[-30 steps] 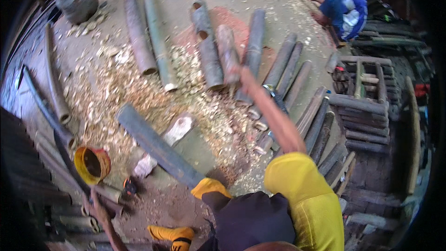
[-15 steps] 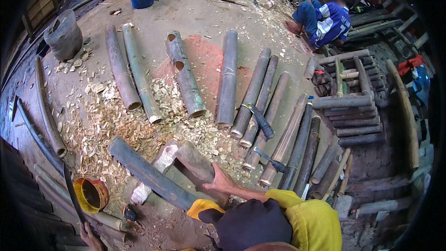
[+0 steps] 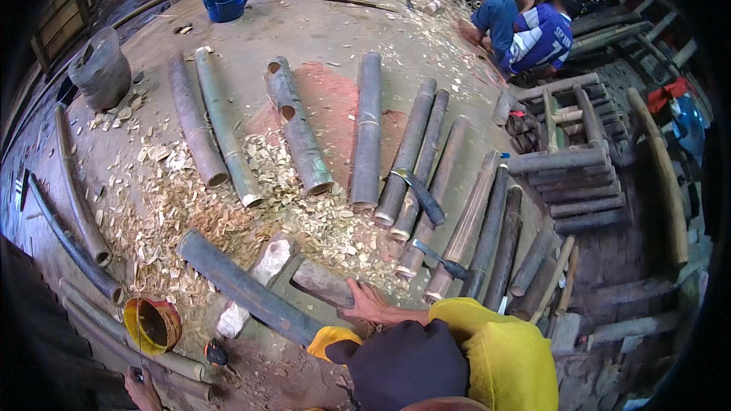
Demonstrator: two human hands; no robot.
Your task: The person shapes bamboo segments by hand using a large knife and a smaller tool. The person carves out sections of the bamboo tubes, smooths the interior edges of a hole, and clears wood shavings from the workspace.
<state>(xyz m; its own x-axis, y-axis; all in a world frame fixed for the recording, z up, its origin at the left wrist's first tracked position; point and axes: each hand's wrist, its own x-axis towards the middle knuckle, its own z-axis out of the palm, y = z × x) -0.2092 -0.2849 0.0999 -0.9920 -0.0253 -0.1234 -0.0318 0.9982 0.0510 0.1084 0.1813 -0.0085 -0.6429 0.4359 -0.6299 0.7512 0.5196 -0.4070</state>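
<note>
My right hand (image 3: 368,301) grips the near end of a short grey block (image 3: 323,283), which rests low on the ground; stone or wood, I cannot tell. At the lower left, my left hand (image 3: 142,391) is closed round the handle of a long-bladed knife (image 3: 140,335), its blade upright and nearly edge-on. Between the hands a thick dark bamboo pole (image 3: 242,283) slants toward me, crossing near a whitish stone (image 3: 272,262). A second pale stone (image 3: 233,321) lies on its other side. Beside the blade is a yellow-and-red bucket (image 3: 155,326).
Wood chips (image 3: 190,221) cover the ground ahead. Several bamboo lengths lie beyond, one with cut holes (image 3: 288,113). Two tools, a hatchet-like one (image 3: 428,196) and a smaller one (image 3: 451,265), rest on bamboo at right. A person (image 3: 533,36) sits at far right, near stacked bamboo (image 3: 579,190).
The grey block has swung and lowered under my right hand, which has shifted slightly right. My left hand has turned the knife from a slanted, broadside blade to an edge-on one.
</note>
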